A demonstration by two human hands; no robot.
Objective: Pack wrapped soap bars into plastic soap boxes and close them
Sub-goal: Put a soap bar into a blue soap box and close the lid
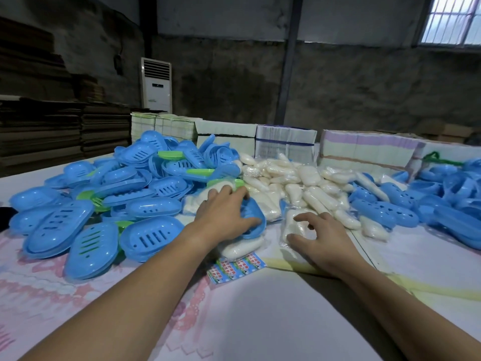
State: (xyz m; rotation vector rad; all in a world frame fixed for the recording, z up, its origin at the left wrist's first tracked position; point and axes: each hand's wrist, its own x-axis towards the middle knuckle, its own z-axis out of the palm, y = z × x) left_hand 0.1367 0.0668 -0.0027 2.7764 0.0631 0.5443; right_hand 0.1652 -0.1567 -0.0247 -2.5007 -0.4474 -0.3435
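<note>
Tabletop (260, 321) carries a large heap of blue soap boxes (104, 194) toward its left edge and a mound of wrapped soap bars (294, 183) at centre rear. Left hand (223, 212) lies curled over a blue box half (256, 220) beside the heap, gripping it. Right hand (321, 238) pinches one wrapped bar (292, 226) just right of it, thumb and fingers curled on the film. Recommended: seat the bar flat inside the rim, tuck the wrap clear, then close the lid
</note>
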